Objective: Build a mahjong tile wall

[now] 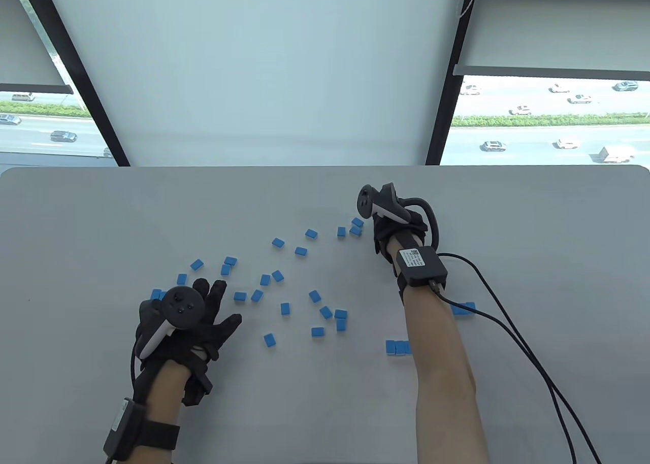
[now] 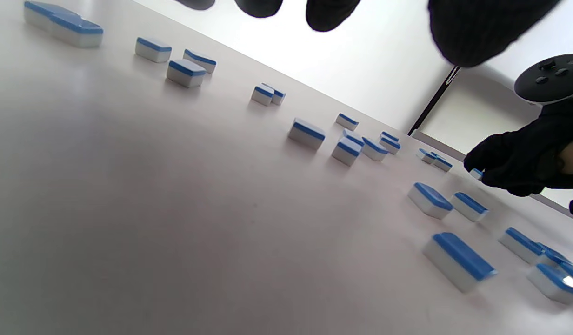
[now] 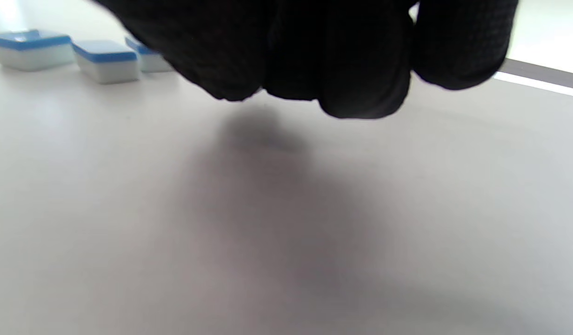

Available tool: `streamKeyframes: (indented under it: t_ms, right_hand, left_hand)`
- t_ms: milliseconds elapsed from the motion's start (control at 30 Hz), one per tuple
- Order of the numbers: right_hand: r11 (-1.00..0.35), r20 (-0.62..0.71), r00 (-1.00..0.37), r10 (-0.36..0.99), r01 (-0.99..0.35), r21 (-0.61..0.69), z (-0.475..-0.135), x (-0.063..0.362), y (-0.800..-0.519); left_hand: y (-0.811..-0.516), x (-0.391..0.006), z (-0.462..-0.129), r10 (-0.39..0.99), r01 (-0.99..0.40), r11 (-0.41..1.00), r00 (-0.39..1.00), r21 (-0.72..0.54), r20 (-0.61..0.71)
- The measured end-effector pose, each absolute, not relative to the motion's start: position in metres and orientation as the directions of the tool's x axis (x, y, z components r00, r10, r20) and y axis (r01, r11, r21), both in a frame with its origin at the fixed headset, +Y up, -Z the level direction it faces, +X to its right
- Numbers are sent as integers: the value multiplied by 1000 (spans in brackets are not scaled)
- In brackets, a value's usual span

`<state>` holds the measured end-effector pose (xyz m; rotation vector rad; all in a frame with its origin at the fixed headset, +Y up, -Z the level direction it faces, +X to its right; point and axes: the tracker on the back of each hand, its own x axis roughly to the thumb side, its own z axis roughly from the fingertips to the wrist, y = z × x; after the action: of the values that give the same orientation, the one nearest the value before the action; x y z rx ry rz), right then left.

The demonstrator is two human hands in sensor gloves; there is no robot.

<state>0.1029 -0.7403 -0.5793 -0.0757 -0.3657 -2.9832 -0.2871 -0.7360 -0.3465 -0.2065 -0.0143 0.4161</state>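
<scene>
Several blue-backed mahjong tiles (image 1: 315,296) lie scattered across the grey table (image 1: 76,220). A short row of three tiles (image 1: 397,348) stands beside my right forearm, and more joined tiles (image 1: 464,308) peek out behind that arm. My left hand (image 1: 210,306) lies open with its fingers spread, low over the table, next to a tile pair (image 1: 157,295). My right hand (image 1: 378,228) reaches into the far cluster by a tile (image 1: 357,223). In the left wrist view, the right hand (image 2: 489,174) has curled fingers that pinch a tile (image 2: 476,173). The right wrist view shows only curled fingers (image 3: 361,70).
The table's far edge (image 1: 325,167) runs below a window blind. A black cable (image 1: 513,317) trails from my right wrist box toward the bottom right. Bare table surface stretches along the near side and at the far left and right.
</scene>
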Motion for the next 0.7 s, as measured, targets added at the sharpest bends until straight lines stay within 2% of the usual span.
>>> streamKeyframes:
  t_ms: [200,400,533,700]
  right_hand:
    - [-973,168,-974,-150,176,152,-539,114,-706]
    - [-991,234,-965,-115,129,42,-485,134,-671]
    - [-998,230,-971,-69,65,-22,-457,153,-663]
    - [-996,196,-981,0,-18,-92,-419,176,-667]
  left_hand:
    - [-733,-283,-345,398,-391,899,917,-198,-5]
    - [-732,-279,-343,393,-382,902,919,-202,14]
    - [-732,-279,-344,393,-382,902,919,-200,18]
    - [-731,-278,-346,394,-382,902,919,-203,18]
